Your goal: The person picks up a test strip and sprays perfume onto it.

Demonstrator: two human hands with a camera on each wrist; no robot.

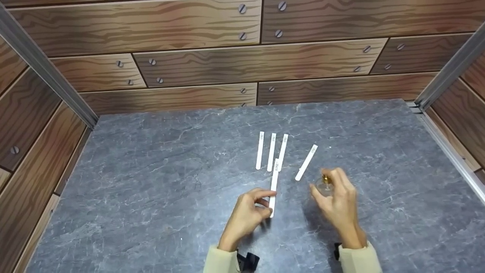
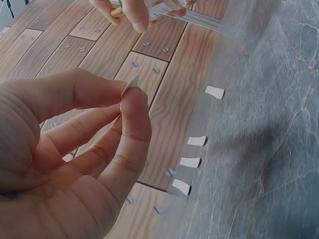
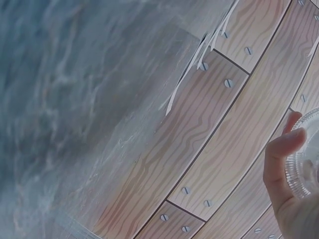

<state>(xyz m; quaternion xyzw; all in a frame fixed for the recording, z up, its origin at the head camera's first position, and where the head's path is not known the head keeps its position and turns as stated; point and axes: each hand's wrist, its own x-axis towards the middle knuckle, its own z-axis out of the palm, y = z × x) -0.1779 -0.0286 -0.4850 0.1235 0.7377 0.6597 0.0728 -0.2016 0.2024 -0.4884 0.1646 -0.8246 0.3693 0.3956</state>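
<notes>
My left hand (image 1: 248,212) pinches the near end of a white paper test strip (image 1: 274,182) between thumb and fingers. The strip points away from me, its printed end overlapping another strip in view. To the right, my right hand (image 1: 339,201) grips a clear glass perfume bottle (image 1: 325,186) with a gold top. Ribbed glass on the bottle (image 3: 305,169) shows at the edge of the right wrist view. Beyond the hands, three white strips (image 1: 260,151) lie side by side on the table, and one more strip (image 1: 306,163) lies slanted to their right.
The grey marbled table (image 1: 151,170) spreads out under both hands. A wood-patterned wall (image 1: 197,68) stands behind it, with similar panels at the left and right. Metal corner posts (image 1: 57,72) rise at the sides, and a metal rail (image 1: 451,144) follows the right edge.
</notes>
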